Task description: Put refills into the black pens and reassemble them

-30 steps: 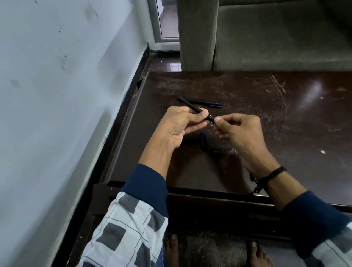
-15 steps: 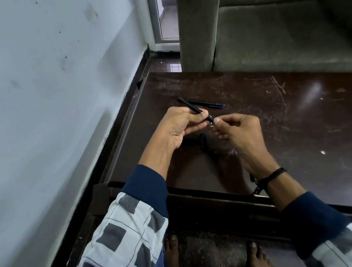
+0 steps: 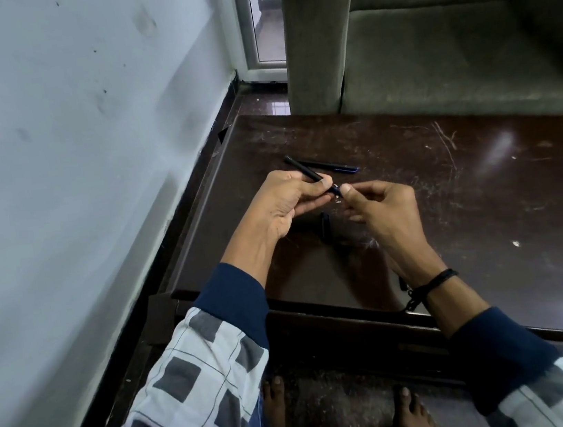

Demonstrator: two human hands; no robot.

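Observation:
My left hand (image 3: pixel 289 201) grips a black pen barrel (image 3: pixel 302 168) that slants up and away to the left above the dark wooden table (image 3: pixel 488 206). My right hand (image 3: pixel 380 206) pinches the barrel's near end with thumb and forefinger; the small part at that tip is mostly hidden by my fingers. A second dark pen (image 3: pixel 333 167) lies flat on the table just behind my hands. A black pen cap (image 3: pixel 326 225) lies on the table beneath and between my hands.
A white wall (image 3: pixel 68 171) runs close along the table's left side. A grey-green sofa (image 3: pixel 448 45) stands right behind the table's far edge. My bare feet (image 3: pixel 338 419) rest on the floor under the near edge.
Both hands stay in place on the pen; my right fingers have shifted slightly at the barrel's tip.

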